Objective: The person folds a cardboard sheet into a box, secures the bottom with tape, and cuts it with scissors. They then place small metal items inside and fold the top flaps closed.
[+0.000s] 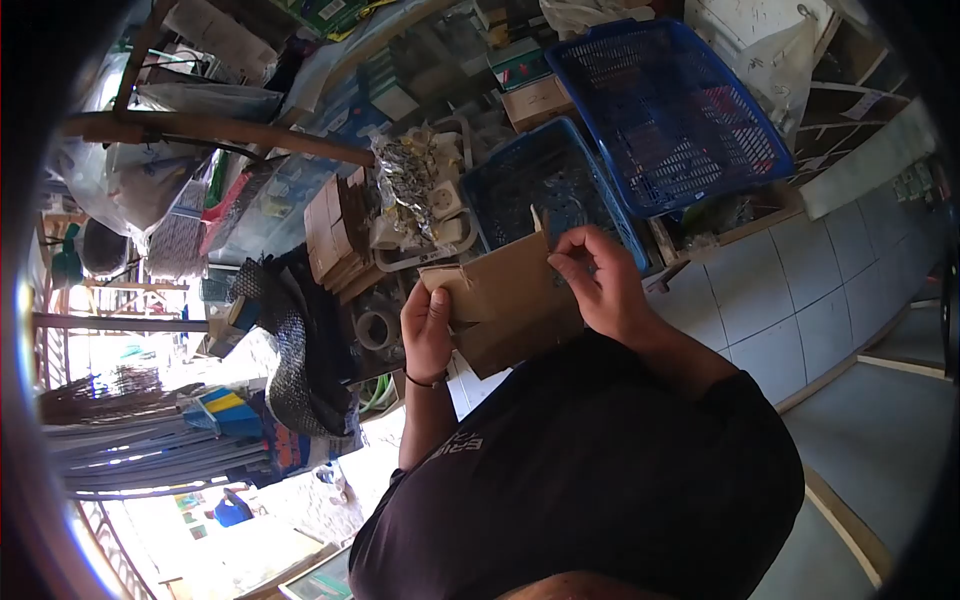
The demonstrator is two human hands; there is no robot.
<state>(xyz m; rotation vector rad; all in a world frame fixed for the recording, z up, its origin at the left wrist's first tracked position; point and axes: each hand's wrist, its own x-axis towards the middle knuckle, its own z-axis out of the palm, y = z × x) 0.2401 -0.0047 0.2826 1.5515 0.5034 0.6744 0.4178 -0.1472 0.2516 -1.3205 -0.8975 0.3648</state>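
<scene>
cardboard (515,290): your left hand (428,332) upright, right hand (606,282) curled; left grip holds its edge, right at its corner, closure unclear.

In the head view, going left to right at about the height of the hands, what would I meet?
Black woven material, the person's left hand, the folded cardboard, the person's right hand, the pale tiled floor.
</scene>
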